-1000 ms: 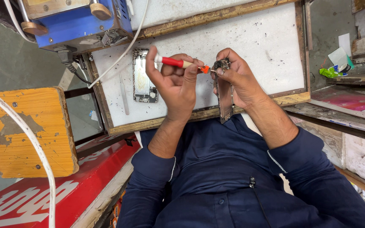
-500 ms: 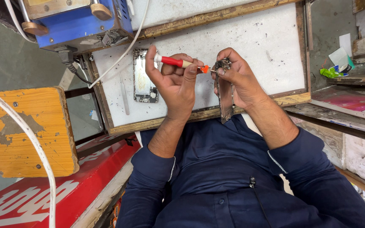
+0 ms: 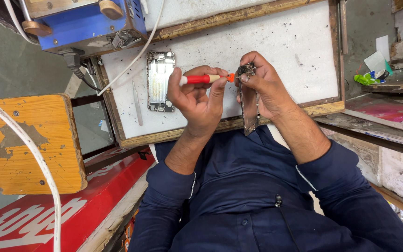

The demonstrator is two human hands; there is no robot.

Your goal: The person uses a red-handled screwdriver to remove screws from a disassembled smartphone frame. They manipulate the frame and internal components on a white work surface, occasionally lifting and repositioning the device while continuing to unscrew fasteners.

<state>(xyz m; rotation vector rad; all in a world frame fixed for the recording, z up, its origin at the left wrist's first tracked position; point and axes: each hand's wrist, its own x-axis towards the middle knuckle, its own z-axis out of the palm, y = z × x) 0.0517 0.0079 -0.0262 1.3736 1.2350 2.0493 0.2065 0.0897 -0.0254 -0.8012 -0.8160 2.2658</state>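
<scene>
My left hand (image 3: 197, 95) grips a small red-handled screwdriver (image 3: 201, 79) with an orange collar, held level and pointing right. Its tip meets the upper end of a thin metal phone frame (image 3: 248, 105), which my right hand (image 3: 264, 86) holds upright and edge-on over the near edge of the white work board (image 3: 276, 42). A second opened phone body (image 3: 160, 81) lies flat on the board left of my left hand, beside a slim metal tool (image 3: 137, 100).
A blue machine (image 3: 87, 23) with white cables (image 3: 136, 56) stands at the board's far left corner. A worn yellow wooden stool (image 3: 29, 144) and a red sign board (image 3: 47, 210) lie to the left. Cluttered shelves with paper scraps (image 3: 374, 67) are on the right.
</scene>
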